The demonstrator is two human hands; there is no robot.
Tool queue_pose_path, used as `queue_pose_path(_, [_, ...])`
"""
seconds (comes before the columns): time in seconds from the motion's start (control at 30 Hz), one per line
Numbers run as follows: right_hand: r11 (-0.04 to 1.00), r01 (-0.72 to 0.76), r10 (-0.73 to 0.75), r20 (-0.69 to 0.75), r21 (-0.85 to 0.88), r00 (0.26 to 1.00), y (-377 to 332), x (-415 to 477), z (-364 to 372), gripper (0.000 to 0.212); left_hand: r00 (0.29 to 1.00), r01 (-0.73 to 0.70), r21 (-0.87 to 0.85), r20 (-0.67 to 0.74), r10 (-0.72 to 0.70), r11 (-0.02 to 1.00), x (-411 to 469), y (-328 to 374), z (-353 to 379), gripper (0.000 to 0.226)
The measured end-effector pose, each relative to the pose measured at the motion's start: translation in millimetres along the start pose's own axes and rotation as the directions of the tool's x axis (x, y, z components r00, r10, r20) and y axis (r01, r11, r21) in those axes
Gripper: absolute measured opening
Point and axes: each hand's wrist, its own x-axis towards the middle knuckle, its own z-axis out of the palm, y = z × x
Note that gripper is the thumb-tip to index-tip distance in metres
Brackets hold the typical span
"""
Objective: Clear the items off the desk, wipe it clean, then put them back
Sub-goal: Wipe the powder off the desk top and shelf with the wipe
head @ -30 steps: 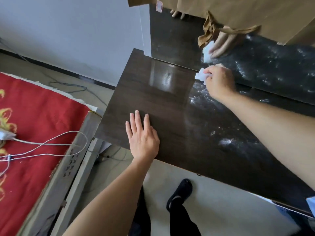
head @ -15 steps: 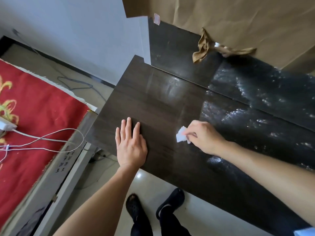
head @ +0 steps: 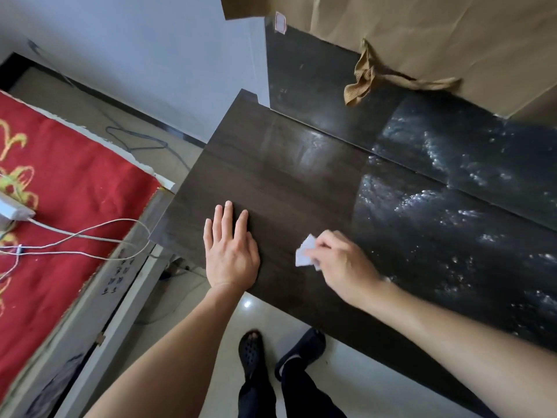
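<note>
A dark wood desk [head: 283,164] runs from the centre to the right, its right half glossy with streaky wet marks. My left hand [head: 230,251] lies flat, fingers together, on the desk's near left part. My right hand [head: 340,263] presses a small white wipe [head: 306,254] on the desktop just right of the left hand, fingers pinched around it. No items stand on the desk surface in view.
Brown paper [head: 422,34] with a twisted cord handle [head: 364,76] hangs over the dark mirror-like back panel. A red patterned cloth [head: 60,188] with white cables [head: 90,233] and a white charger [head: 13,209] lies on the left. My feet in dark shoes [head: 253,348] stand on pale floor tiles.
My right hand has drawn the wipe from the back of the desk toward the near edge, close to the left hand. The left hand has stayed flat.
</note>
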Motion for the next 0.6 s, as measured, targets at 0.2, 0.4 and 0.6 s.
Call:
queue_pose_path(0.2, [0.986,-0.116,0.081,-0.268,-0.117,0.96,49,52,-59,0.015,1.0,0.006,0.007,0.016,-0.006,1.0,0,-1,1,0.046])
queue_pose_path(0.4, [0.828,-0.239,0.135,-0.233,-0.507,0.963,97,115,-85,0.016,1.0,0.004,0.002,0.0,-0.004,1.0,0,-3,3,0.045])
queue_pose_path(0.6, [0.843,-0.313,0.195,-0.294,-0.436,0.936,97,86,-76,0.019,1.0,-0.004,0.002,0.002,0.004,1.0,0,-2,2,0.045])
